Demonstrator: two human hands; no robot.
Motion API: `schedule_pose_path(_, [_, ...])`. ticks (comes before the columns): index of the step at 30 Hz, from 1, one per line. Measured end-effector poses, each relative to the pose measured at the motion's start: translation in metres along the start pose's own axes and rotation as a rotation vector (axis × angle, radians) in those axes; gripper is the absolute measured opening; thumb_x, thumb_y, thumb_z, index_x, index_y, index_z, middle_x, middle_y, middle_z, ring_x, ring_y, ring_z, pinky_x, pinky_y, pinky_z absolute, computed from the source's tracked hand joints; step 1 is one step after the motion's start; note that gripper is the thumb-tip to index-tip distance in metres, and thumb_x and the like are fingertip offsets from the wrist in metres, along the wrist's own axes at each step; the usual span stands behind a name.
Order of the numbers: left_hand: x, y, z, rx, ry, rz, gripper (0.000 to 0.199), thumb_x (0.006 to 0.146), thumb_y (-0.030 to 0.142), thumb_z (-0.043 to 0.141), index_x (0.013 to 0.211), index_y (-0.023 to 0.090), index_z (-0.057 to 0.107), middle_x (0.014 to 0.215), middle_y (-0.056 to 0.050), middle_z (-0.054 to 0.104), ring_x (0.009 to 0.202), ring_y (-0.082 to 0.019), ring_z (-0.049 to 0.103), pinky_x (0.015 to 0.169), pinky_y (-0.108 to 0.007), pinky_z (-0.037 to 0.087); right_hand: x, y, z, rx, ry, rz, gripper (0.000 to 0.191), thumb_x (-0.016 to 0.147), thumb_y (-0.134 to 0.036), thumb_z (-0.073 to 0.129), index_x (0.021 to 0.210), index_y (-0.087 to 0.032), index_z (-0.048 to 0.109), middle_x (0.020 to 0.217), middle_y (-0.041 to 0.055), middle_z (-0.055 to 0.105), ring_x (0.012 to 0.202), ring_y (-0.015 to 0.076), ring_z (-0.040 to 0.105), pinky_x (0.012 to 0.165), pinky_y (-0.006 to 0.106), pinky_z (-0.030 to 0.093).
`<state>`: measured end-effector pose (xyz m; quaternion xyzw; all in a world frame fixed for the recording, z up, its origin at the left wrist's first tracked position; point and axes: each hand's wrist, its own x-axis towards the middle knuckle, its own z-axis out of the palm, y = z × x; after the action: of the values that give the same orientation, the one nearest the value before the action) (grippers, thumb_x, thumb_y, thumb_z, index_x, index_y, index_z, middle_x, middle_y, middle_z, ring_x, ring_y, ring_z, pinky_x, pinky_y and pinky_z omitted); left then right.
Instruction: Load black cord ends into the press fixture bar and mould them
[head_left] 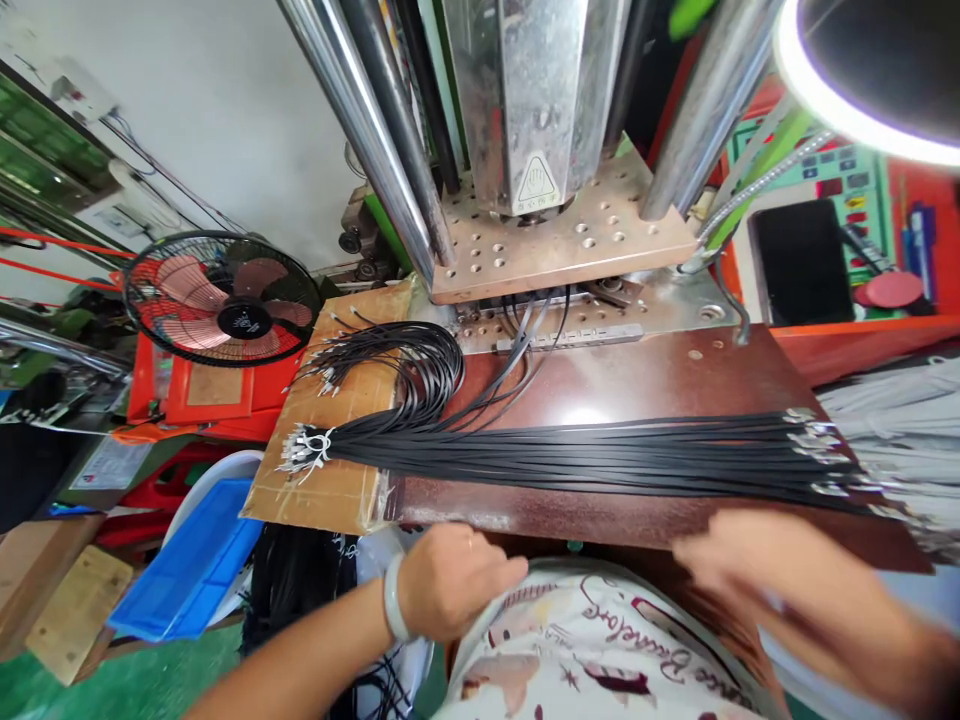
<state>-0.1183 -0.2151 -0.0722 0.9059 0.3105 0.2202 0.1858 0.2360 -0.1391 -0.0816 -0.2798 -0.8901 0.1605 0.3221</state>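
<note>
My left hand (457, 580), with a pale bracelet at the wrist, is curled in front of my printed shirt (600, 640), near the table's front edge. Whether anything is inside its fingers is hidden. Blurred by motion, my right hand (731, 550) is by the table edge to the right, its fingers unclear. A bundle of long black cords (585, 455) stretches across the reddish-brown table (480, 510), tied with a white tie (321, 447) at its left end. Metal clips (817, 440) tip the right ends. Several cords loop back over cardboard (341, 500).
A press with a drilled metal plate (555, 245) stands at the table's back, cords running beneath it to a metal bar (570, 338). A fan (240, 310) and blue tray (187, 570) are left. A phone (801, 260) and ring lamp (787, 60) are right.
</note>
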Motion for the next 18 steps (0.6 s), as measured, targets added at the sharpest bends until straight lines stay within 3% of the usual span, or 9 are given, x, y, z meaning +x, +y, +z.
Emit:
schedule_pose_path(1, [0.018, -0.004, -0.015, 0.148, -0.003, 0.053, 0.036, 0.094, 0.02, 0.039, 0.125, 0.012, 0.057, 0.088, -0.01, 0.07, 0.076, -0.019, 0.065, 0.072, -0.031, 0.052, 0.028, 0.016, -0.011, -0.105, -0.019, -0.087, 0.023, 0.089, -0.021, 0.05, 0.103, -0.028, 0.066, 0.086, 0.0047, 0.072, 0.073, 0.0224, 0.064, 0.065, 0.036, 0.053])
schedule_pose_path(2, [0.038, -0.01, -0.027, 0.27, -0.008, 0.058, 0.037, 0.095, 0.019, 0.035, 0.125, 0.012, 0.056, 0.094, -0.012, 0.07, 0.083, -0.021, 0.065, 0.075, -0.034, 0.052, 0.057, 0.035, -0.019, -0.275, -0.075, -0.034, 0.02, 0.091, -0.023, 0.049, 0.101, -0.022, 0.066, 0.087, 0.0083, 0.069, 0.077, 0.0239, 0.061, 0.07, 0.038, 0.051])
schedule_pose_path(4, [0.078, -0.023, -0.04, 0.435, -0.078, -0.022, 0.038, 0.097, 0.017, 0.03, 0.121, 0.012, 0.058, 0.103, -0.014, 0.068, 0.093, -0.024, 0.063, 0.081, -0.037, 0.051, 0.109, 0.074, -0.026, -0.522, -0.165, 0.05, 0.032, 0.096, -0.025, 0.038, 0.106, -0.013, 0.066, 0.091, 0.0154, 0.065, 0.087, 0.0269, 0.058, 0.077, 0.041, 0.046])
schedule_pose_path(6, [0.112, -0.034, -0.042, 0.506, -0.187, -0.129, 0.034, 0.098, 0.02, 0.032, 0.114, 0.013, 0.061, 0.105, -0.014, 0.065, 0.095, -0.026, 0.061, 0.082, -0.038, 0.051, 0.144, 0.105, -0.023, -0.617, -0.223, 0.09, 0.038, 0.097, -0.03, 0.036, 0.117, -0.01, 0.062, 0.096, 0.0169, 0.061, 0.087, 0.0267, 0.055, 0.076, 0.039, 0.043])
schedule_pose_path(8, [0.136, -0.04, -0.038, 0.526, -0.29, -0.217, 0.028, 0.098, 0.027, 0.039, 0.105, 0.014, 0.063, 0.102, -0.013, 0.064, 0.095, -0.027, 0.061, 0.078, -0.038, 0.052, 0.161, 0.125, -0.016, -0.623, -0.258, 0.062, 0.035, 0.096, -0.032, 0.039, 0.114, -0.013, 0.063, 0.095, 0.0145, 0.059, 0.085, 0.0252, 0.053, 0.074, 0.038, 0.041])
schedule_pose_path(12, [0.158, -0.04, -0.031, 0.545, -0.399, -0.367, 0.026, 0.099, 0.024, 0.04, 0.101, 0.015, 0.063, 0.1, -0.011, 0.062, 0.097, -0.026, 0.061, 0.074, -0.034, 0.053, 0.149, 0.138, -0.02, -0.614, -0.306, -0.022, 0.028, 0.094, -0.031, 0.043, 0.093, -0.016, 0.066, 0.09, 0.0096, 0.058, 0.084, 0.0228, 0.051, 0.073, 0.036, 0.038])
schedule_pose_path(15, [0.164, -0.038, -0.035, 0.454, -0.415, -0.436, 0.028, 0.095, 0.036, 0.053, 0.11, 0.014, 0.061, 0.109, -0.011, 0.061, 0.101, -0.027, 0.062, 0.081, -0.035, 0.053, 0.124, 0.135, -0.044, -0.587, -0.295, 0.061, 0.031, 0.096, -0.03, 0.041, 0.1, -0.016, 0.068, 0.101, 0.0116, 0.062, 0.093, 0.0236, 0.054, 0.078, 0.038, 0.038])
schedule_pose_path(18, [0.172, -0.042, -0.042, 0.344, -0.509, -0.488, 0.037, 0.085, 0.044, 0.066, 0.106, 0.014, 0.063, 0.106, -0.012, 0.065, 0.093, -0.028, 0.065, 0.079, -0.034, 0.052, 0.094, 0.127, -0.074, -0.509, -0.155, 0.202, 0.035, 0.096, -0.034, 0.045, 0.113, -0.011, 0.065, 0.111, 0.0155, 0.063, 0.103, 0.0243, 0.055, 0.086, 0.04, 0.039])
